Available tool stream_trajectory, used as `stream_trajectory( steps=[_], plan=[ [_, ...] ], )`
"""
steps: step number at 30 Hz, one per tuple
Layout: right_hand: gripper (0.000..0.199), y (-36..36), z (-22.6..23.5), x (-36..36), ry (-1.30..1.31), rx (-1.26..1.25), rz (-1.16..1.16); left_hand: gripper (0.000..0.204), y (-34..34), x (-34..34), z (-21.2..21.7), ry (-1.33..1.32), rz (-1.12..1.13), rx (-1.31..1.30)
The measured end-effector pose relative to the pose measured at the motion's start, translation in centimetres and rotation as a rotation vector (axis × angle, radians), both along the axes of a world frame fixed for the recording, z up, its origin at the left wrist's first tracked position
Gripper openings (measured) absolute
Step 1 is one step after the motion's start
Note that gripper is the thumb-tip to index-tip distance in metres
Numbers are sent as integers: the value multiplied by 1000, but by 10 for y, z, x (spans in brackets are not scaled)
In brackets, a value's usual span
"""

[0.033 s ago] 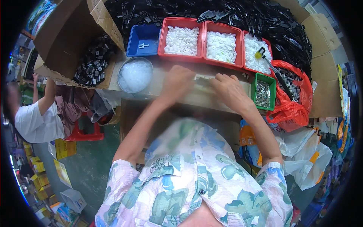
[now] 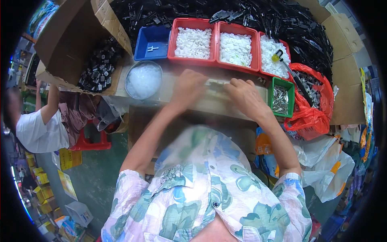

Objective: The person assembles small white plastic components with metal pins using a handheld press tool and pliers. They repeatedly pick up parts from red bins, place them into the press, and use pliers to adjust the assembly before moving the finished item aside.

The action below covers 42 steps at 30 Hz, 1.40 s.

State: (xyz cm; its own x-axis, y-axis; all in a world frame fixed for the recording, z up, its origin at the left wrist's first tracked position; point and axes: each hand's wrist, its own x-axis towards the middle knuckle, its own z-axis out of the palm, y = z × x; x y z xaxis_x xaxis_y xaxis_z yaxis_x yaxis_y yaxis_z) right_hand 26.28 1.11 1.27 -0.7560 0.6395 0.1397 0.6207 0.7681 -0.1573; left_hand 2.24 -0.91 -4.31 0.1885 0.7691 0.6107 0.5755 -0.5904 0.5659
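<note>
My left hand [image 2: 188,89] is over the bench in front of me, its fingers curled and slightly blurred; whatever is in its grip is hidden. Across from it, my right hand [image 2: 243,93] has its fingers drawn together, thumb side toward the left hand. A small whitish part [image 2: 216,82] shows between the two hands, against the right fingertips. Its exact kind is too blurred to tell. Left of my hands stands a round metal bowl [image 2: 139,96] of clear-white material. Right of them sits a green bin [image 2: 290,114] of small metal pieces.
Red bins [image 2: 194,60] of white plastic parts line the back, beside a blue bin [image 2: 140,51]. A yellow-handled screwdriver [image 2: 276,57] lies over the right one. Black parts [image 2: 161,10] heap behind. A cardboard box [image 2: 66,48], a red bag [image 2: 308,123] and a seated person [image 2: 40,131] flank the bench.
</note>
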Motion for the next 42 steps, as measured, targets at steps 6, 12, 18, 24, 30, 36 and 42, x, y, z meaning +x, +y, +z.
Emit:
stream_trajectory(
  steps=[6,12,18,24,30,36,42],
  plan=[
    [11,-2,-6,16,119,-12,-7,21,5,-5,-13,-70,-51,-60],
    [15,-3,-6,25,194,-51,-10,17,-3,-1,-24,-163,-37,-108],
    [18,-6,-3,36,212,-60,-60,18,0,-7,-22,22,-32,-52],
    [19,-9,5,84,314,23,-326,22,-9,-7,-13,110,-26,-60],
    [13,-20,-5,133,175,-63,-659,19,11,-19,26,83,28,-46],
    [7,-8,-10,136,178,-129,-637,11,74,-29,51,246,183,-141],
    [7,-9,2,133,335,-240,-706,13,121,-22,40,354,21,-476]
  ],
)
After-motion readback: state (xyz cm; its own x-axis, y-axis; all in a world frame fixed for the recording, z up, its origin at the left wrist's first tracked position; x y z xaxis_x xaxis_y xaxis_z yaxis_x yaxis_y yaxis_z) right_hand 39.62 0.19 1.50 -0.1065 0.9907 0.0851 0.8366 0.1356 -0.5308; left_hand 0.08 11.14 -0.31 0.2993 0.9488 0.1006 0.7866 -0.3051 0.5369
